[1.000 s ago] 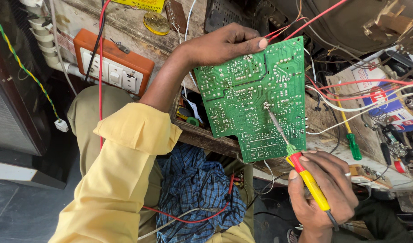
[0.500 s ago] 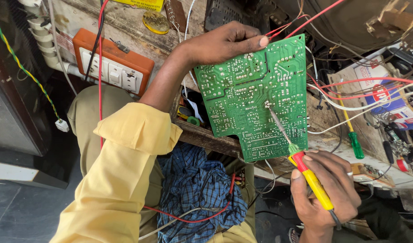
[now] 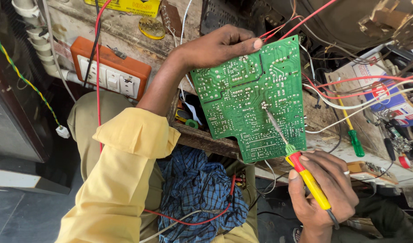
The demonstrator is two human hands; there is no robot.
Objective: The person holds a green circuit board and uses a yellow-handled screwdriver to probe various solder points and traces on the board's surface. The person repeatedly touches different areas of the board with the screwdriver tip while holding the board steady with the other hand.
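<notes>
Cluttered worktop (image 3: 341, 148) behind. Left hand (image 3: 215, 47) clamped on green circuit board (image 3: 249, 96); right hand (image 3: 325, 189) clamped on soldering iron (image 3: 305, 175), tip touching board.

The circuit board (image 3: 249, 96) is green and nearly rectangular, with one corner cut away at its lower left. It is held upright and a little tilted, with the solder side toward the camera; many small silver solder points and pale tracks cover it. Its upper left edge is gripped, and the board stands above the edge of the workbench.

The soldering iron (image 3: 301, 168) has a yellow handle, a red collar and a small green ring near the thin metal shaft. It lies diagonally, the handle at lower right, and its tip touches the board near the middle.
</notes>
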